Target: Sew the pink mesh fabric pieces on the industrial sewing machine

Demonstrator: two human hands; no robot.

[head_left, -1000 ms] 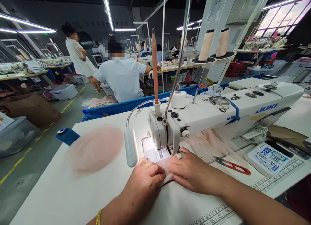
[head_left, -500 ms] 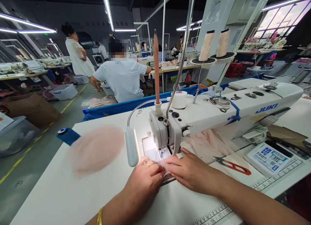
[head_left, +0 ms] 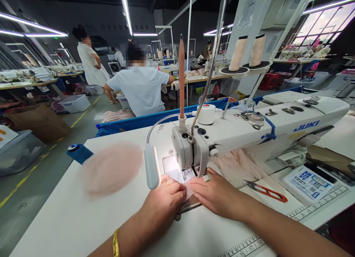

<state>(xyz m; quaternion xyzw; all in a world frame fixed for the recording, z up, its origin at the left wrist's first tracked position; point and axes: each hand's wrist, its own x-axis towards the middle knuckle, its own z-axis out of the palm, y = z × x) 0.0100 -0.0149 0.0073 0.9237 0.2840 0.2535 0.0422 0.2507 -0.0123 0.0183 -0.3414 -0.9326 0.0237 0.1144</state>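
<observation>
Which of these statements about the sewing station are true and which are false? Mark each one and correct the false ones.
1. The left hand and the right hand both rest on a pale fabric piece in front of the sewing machine. True.
2. The right hand holds the red-handled snips. False: they lie on the table, to the right of that hand and apart from it.
3. A gold bangle sits on the left wrist. True.
4. The two thread cones behind the machine are blue. False: they are pale pink.
</observation>
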